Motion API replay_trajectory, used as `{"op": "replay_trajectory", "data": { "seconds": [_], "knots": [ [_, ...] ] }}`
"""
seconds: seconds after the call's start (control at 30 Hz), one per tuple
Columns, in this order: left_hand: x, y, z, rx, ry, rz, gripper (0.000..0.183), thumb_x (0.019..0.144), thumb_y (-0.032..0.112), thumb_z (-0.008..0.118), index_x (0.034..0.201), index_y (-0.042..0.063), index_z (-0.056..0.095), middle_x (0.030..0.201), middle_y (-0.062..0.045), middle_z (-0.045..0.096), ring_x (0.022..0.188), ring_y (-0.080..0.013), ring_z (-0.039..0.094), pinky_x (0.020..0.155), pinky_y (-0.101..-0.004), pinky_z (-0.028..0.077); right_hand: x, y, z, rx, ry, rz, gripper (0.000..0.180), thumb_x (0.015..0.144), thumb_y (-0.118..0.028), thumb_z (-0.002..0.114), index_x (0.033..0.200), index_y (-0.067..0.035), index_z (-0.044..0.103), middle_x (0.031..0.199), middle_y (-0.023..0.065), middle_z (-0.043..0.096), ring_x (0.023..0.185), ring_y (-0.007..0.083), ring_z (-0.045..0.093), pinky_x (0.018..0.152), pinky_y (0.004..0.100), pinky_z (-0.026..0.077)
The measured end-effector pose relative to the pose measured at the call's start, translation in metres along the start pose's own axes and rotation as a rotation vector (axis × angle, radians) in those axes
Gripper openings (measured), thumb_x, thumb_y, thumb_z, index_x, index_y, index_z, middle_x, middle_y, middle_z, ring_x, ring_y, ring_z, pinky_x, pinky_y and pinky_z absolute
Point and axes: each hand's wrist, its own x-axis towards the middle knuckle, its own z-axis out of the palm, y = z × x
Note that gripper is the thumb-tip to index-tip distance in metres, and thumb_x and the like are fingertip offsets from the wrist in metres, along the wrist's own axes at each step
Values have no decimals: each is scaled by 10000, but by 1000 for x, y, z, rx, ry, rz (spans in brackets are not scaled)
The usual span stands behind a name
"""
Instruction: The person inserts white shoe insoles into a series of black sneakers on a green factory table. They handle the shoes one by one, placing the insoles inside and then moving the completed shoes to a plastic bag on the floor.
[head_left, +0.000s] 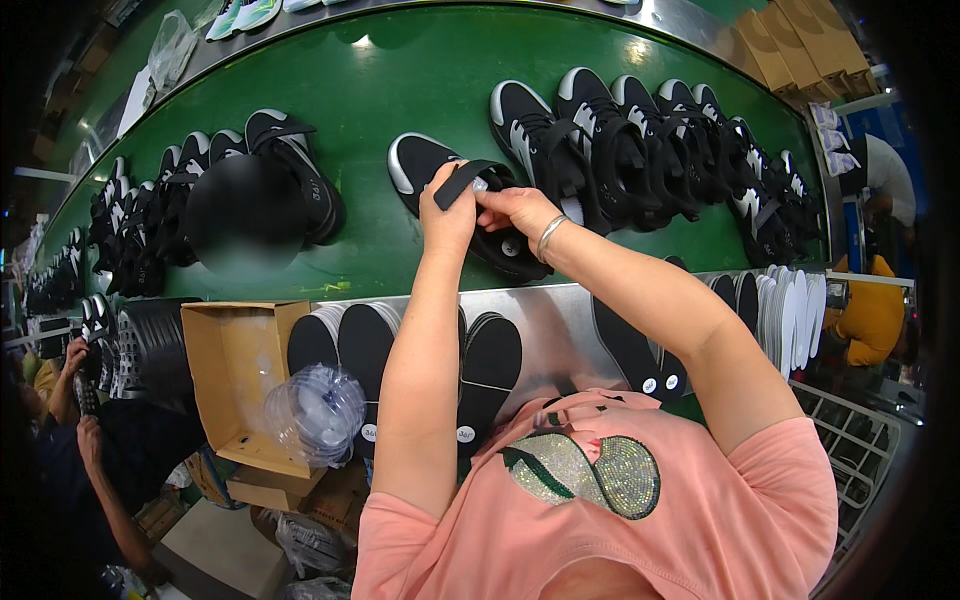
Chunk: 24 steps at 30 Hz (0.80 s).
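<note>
A black sneaker (425, 163) with a silver toe lies on the green work surface (390, 82) before me. My left hand (451, 206) grips the shoe's upper near the laces, with a black strap across the thumb. The fingers of my right hand (517, 208) are pinched at the shoe's collar, beside a small clear piece of plastic (479, 184); which fingers hold it cannot be told. A round white mark shows on the insole inside the shoe. Close on the right stands a row of similar sneakers (519, 112).
More sneakers (289, 154) stand at the left. Along the near metal ledge (555, 319) are stacked insoles (491, 352), an open cardboard box (240, 367) and clear plastic rings (319, 412). A co-worker's hands (88, 442) hold a shoe at the far left. Cardboard boxes (787, 49) stand at the back right.
</note>
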Motion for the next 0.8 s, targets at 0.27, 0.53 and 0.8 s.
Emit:
{"op": "replay_trajectory", "data": {
  "seconds": [0.27,0.53,0.8],
  "knots": [
    [-2,-1,5,163,99,52,226,803,229,456,849,36,564,785,-155,584,755,-321,549,677,-346,421,-3,-4,-9,149,-40,-61,158,717,-170,625,674,-35,554,579,32,532,572,140,521,607,235,408],
    [-60,46,21,504,349,459,286,753,188,555,994,38,523,1092,-174,457,1039,-328,385,878,-384,296,-93,-9,-54,-304,-19,-519,92,732,-144,578,708,-55,575,621,24,551,560,105,495,544,236,388],
    [-164,83,-22,43,-124,86,118,848,59,458,890,-18,536,755,-53,559,646,-94,507,601,-203,414,-163,25,-65,-988,15,-817,149,722,-239,574,750,-92,579,719,58,574,731,222,529,766,355,346]
  ]
}}
